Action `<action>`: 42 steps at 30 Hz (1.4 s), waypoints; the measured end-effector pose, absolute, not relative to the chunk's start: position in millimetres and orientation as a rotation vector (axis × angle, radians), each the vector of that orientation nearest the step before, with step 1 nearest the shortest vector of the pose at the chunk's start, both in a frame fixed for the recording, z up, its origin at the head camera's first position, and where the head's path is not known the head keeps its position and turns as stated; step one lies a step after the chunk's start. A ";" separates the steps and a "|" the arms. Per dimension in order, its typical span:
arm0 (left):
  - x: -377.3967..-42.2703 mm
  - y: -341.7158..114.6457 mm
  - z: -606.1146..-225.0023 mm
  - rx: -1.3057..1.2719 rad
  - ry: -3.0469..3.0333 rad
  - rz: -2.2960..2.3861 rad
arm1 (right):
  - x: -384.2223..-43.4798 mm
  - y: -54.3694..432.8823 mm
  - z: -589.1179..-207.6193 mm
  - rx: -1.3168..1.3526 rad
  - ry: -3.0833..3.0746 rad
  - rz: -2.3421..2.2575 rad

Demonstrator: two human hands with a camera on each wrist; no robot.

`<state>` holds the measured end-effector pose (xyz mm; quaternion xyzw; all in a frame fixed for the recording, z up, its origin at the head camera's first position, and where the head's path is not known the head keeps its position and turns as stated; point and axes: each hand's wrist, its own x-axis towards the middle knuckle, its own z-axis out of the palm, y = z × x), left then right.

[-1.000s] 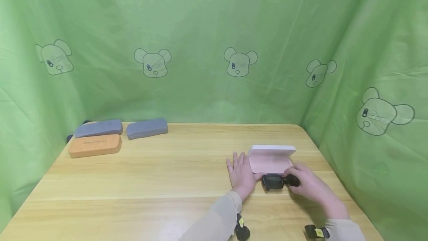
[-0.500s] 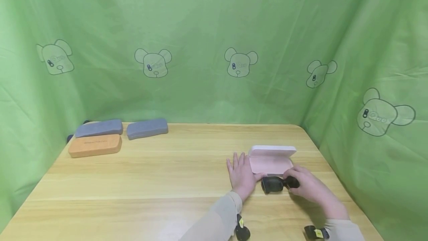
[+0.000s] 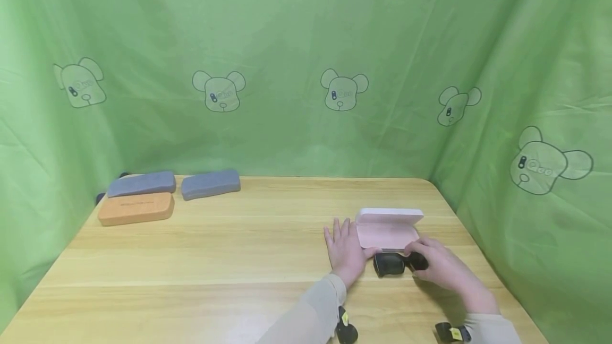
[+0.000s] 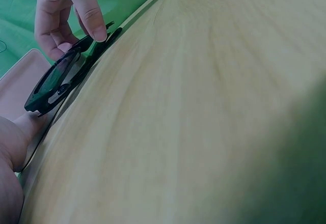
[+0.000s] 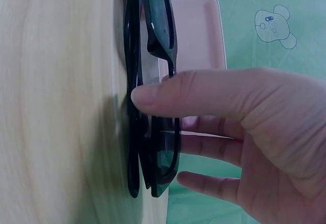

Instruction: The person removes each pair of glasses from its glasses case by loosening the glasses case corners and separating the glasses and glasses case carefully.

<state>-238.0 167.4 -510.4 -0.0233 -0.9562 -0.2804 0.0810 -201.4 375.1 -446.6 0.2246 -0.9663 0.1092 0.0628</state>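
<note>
A pair of black sunglasses [image 3: 389,264] with folded temples is held in front of the glasses case, between my hands. My right hand [image 3: 442,264] pinches them near the right lens; in the right wrist view its thumb [image 5: 168,96] presses the folded temples and several fingers lie behind the frame. The glasses case [image 3: 387,235] stands with its lid up, showing a pale pink inside and a white outside. My left hand [image 3: 347,254] rests at the case's left side with fingers straight and spread, its thumb along the case's front edge, close to the left lens.
At the far left of the wooden table [image 3: 229,269] lie an orange glasses case [image 3: 136,208] and two grey-blue cases, one behind it [image 3: 142,183] and one to its right [image 3: 210,183]. A green curtain [image 3: 287,137] surrounds the table's back and sides.
The sunglasses have tilted and shifted slightly toward me in the right hand, and their lens looks darker. The left hand and the open case have stayed in place.
</note>
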 end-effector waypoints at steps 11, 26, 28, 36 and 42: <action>-238.3 167.9 -512.1 -0.070 -2.868 -0.810 | -202.4 373.8 -444.4 0.660 -2.918 0.337; -240.2 168.5 -513.4 -0.072 -2.871 -0.763 | -218.5 371.2 -429.0 0.699 -2.702 0.264; -240.0 168.5 -513.3 -0.074 -2.867 -0.760 | -221.9 370.3 -429.6 0.712 -2.652 0.256; -240.4 169.2 -513.3 -0.068 -2.896 -0.744 | -239.6 368.5 -428.9 0.712 -2.560 0.280; -240.3 169.5 -513.6 -0.068 -2.883 -0.758 | -254.9 369.6 -428.7 0.662 -2.604 0.353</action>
